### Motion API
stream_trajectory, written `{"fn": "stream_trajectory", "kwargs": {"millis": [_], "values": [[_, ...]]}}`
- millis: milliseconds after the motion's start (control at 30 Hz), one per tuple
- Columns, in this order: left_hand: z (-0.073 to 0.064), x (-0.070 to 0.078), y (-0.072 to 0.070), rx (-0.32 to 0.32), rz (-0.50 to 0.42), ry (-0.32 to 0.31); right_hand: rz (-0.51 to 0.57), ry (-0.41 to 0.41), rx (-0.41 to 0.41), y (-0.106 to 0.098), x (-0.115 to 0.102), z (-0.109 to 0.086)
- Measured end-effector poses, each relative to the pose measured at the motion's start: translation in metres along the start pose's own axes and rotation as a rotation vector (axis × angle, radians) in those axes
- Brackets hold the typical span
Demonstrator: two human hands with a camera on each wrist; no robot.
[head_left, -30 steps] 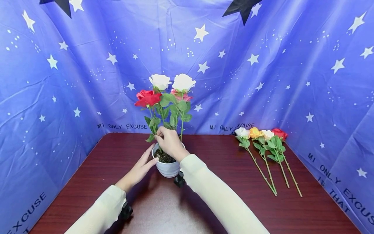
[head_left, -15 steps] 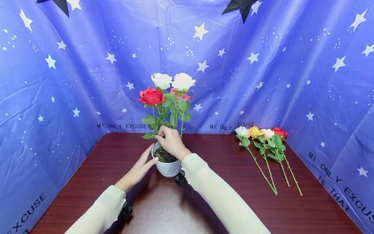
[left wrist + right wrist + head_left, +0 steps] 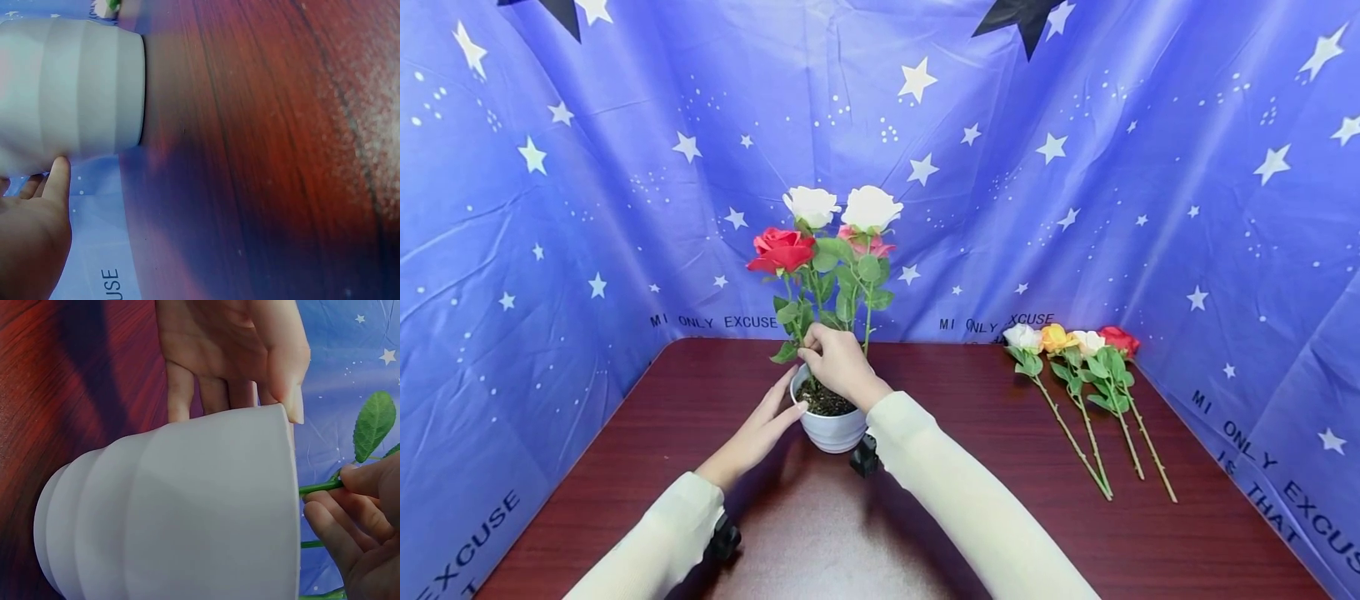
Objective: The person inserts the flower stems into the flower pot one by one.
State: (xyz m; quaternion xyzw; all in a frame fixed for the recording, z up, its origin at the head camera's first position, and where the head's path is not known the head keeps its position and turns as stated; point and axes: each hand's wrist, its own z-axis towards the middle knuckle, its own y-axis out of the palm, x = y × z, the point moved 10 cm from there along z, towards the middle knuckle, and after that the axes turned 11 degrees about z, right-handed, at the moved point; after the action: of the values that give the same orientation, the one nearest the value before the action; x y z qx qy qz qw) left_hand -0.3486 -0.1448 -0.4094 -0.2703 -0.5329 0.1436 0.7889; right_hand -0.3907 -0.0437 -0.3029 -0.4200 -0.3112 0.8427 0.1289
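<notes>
A white ribbed flowerpot [image 3: 833, 432] with dark soil stands mid-table. In it rise a red rose [image 3: 781, 251], two white roses [image 3: 811, 207] and a pink rose [image 3: 880, 247], partly hidden behind leaves. My right hand [image 3: 837, 360] pinches the red rose's green stem [image 3: 320, 487] between thumb and fingers just above the rim. My left hand [image 3: 762, 427] lies against the pot's left side with fingers fairly straight. In the right wrist view its thumb [image 3: 287, 384] touches the rim, while the other fingers reach along the outer wall.
Several loose roses lie on the right of the dark red wooden table [image 3: 955, 433]: a white rose [image 3: 1022, 337], a yellow-orange rose [image 3: 1056, 339], a cream rose [image 3: 1086, 343] and another red rose [image 3: 1117, 342]. A blue star-printed cloth [image 3: 970, 208] surrounds the table's back and sides.
The red rose's head swung right, then back left, its leaves turning with it in my right hand's pinch. One white rose shifted slightly alongside. My left hand and the pot stayed in place.
</notes>
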Motion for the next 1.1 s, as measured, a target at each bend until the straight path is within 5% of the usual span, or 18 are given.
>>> {"fn": "stream_trajectory", "kwargs": {"millis": [267, 1100], "values": [[0.0, 0.001, 0.0, 0.001, 0.009, 0.007, 0.02, 0.061, -0.024, -0.005, 0.007, 0.002], [-0.001, 0.001, 0.001, -0.008, -0.004, -0.003, 0.04, 0.062, -0.015, -0.007, 0.011, -0.001]]}}
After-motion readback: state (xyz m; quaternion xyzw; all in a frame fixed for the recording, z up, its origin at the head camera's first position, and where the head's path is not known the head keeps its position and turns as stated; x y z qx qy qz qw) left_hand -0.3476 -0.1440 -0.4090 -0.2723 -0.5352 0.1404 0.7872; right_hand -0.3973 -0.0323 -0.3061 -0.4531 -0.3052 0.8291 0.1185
